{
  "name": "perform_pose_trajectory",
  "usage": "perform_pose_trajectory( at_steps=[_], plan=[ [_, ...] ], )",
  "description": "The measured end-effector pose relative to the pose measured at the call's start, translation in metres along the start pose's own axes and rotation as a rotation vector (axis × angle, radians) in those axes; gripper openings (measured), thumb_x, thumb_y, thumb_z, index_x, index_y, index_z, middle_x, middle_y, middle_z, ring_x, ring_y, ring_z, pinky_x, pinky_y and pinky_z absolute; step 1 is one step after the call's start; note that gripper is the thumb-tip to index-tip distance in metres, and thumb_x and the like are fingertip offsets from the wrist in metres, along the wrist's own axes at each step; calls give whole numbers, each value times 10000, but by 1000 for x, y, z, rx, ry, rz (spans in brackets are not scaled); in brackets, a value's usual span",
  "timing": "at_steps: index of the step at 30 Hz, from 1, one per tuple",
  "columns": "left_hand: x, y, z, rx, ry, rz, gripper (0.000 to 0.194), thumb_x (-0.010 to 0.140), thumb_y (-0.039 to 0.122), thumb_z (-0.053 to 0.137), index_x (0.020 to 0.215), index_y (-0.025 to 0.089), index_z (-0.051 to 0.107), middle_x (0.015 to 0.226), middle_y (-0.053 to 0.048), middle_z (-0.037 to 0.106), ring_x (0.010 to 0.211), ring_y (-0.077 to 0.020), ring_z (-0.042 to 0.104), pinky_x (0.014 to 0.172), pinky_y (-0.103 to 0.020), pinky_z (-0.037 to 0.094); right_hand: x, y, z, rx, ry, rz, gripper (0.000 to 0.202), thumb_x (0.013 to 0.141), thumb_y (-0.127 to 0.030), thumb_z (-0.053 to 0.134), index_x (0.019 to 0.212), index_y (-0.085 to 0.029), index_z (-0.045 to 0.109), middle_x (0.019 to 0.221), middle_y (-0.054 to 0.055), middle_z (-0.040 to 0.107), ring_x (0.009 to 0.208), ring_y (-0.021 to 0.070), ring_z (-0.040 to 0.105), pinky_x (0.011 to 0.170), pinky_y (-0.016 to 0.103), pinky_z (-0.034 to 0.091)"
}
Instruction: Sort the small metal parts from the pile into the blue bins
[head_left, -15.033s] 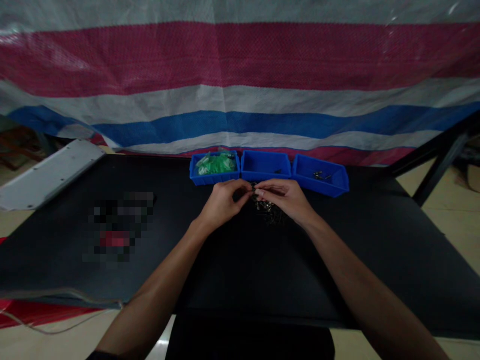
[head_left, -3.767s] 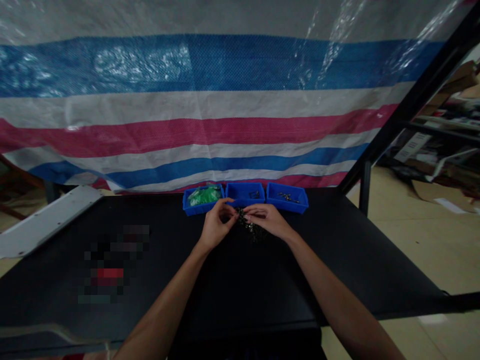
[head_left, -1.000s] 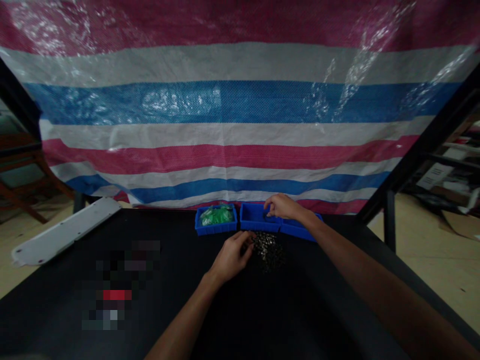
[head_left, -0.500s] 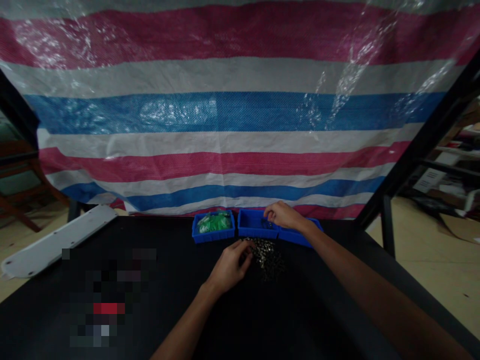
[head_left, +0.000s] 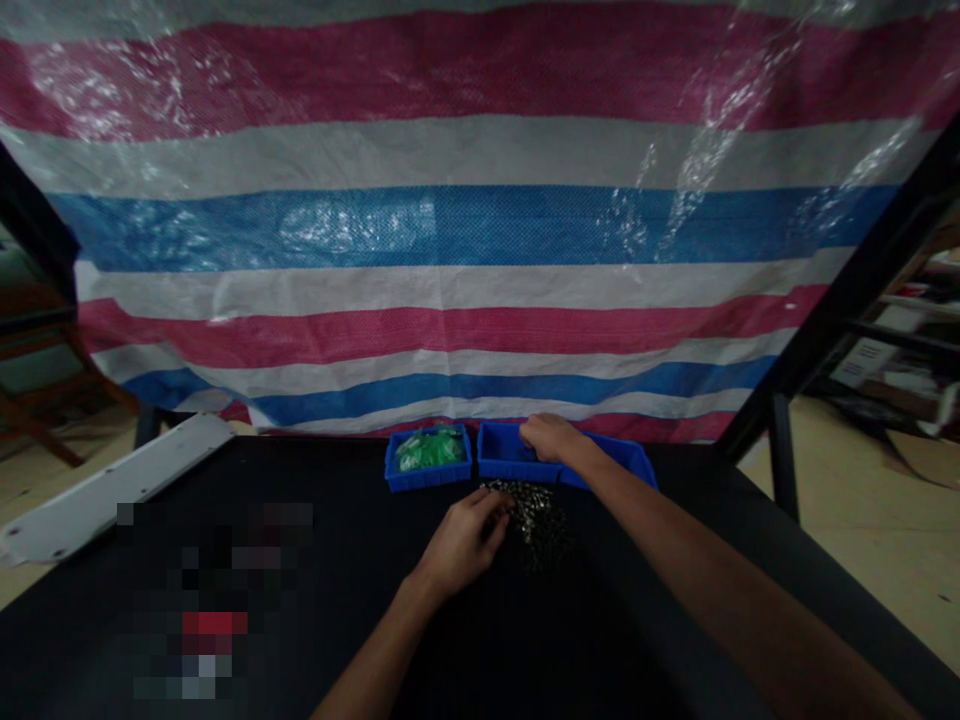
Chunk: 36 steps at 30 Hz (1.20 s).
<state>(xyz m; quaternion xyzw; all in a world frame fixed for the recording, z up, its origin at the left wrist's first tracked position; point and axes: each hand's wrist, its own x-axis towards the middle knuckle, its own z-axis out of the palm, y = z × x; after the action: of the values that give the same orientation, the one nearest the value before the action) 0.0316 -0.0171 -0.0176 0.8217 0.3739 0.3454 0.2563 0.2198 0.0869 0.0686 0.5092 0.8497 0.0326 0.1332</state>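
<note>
My left hand (head_left: pixel 466 540) rests on the black table at the left edge of a pile of small shiny metal pieces (head_left: pixel 534 510). Its fingers are curled in at the pile, and whatever they pinch is too small to make out. My right hand (head_left: pixel 551 438) reaches into the middle blue bin (head_left: pixel 517 468), fingers pointing down and closed; their tips and anything between them are hidden. Left of it stands a blue bin (head_left: pixel 429 480) with green and clear plastic bags (head_left: pixel 433 450). The right blue bin (head_left: pixel 634 462) lies partly behind my right forearm.
A long white panel (head_left: pixel 120 485) lies along the table's left edge. Behind the bins hangs a striped plastic sheet (head_left: pixel 442 230) between dark frame posts. A blurred-out patch covers part of the table's left side (head_left: pixel 337 600).
My right hand has moved slightly left and lower into the middle bin. The right bin has shifted a little to the right. My left hand stays at the pile.
</note>
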Motion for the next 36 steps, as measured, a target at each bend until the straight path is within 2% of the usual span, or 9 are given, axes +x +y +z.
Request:
perform_pose_trajectory(
  at_steps=[9, 13, 17, 23, 36],
  plan=[
    [0, 0, 0, 11, 7, 1, 201, 929, 156, 491, 1085, 200, 609, 971, -52, 629, 826, -167, 637, 768, -283, 517, 4, 19, 7, 36, 32, -19, 344, 787, -57, 574, 1066, -185, 730, 1085, 117, 732, 1005, 235, 681, 756, 259, 448],
    [0, 1, -1, 13, -2, 5, 211, 930, 153, 487, 1099, 200, 606, 976, -52, 629, 822, -165, 638, 770, -283, 521, 3, 24, 9, 32, 29, -7, 359, 769, -64, 604, 1083, -186, 731, 1069, 123, 739, 977, 246, 695, 735, 268, 461],
    [0, 1, -1, 24, -5, 7, 207, 932, 152, 487, 1094, 201, 605, 970, -48, 627, 826, -165, 636, 768, -282, 519, 0, 19, 8, -3, 43, 1, 344, 765, -67, 621, 1075, -159, 735, 1080, 155, 734, 1011, 284, 694, 769, 296, 476],
    [0, 0, 0, 43, -7, 14, 189, 937, 159, 486, 1067, 206, 615, 967, -50, 619, 817, -165, 624, 748, -277, 515, 1, 4, 10, -84, 78, 16, 289, 839, -50, 538, 1044, -88, 738, 1049, 219, 730, 1049, 309, 688, 833, 339, 493],
    [-1, 4, -2, 32, -23, 2, 183, 935, 153, 484, 1048, 210, 616, 975, -44, 615, 813, -161, 626, 748, -277, 516, -2, 1, 10, -165, 119, -21, 295, 896, -44, 478, 996, -90, 752, 1007, 207, 746, 998, 296, 709, 812, 343, 509]
  ],
)
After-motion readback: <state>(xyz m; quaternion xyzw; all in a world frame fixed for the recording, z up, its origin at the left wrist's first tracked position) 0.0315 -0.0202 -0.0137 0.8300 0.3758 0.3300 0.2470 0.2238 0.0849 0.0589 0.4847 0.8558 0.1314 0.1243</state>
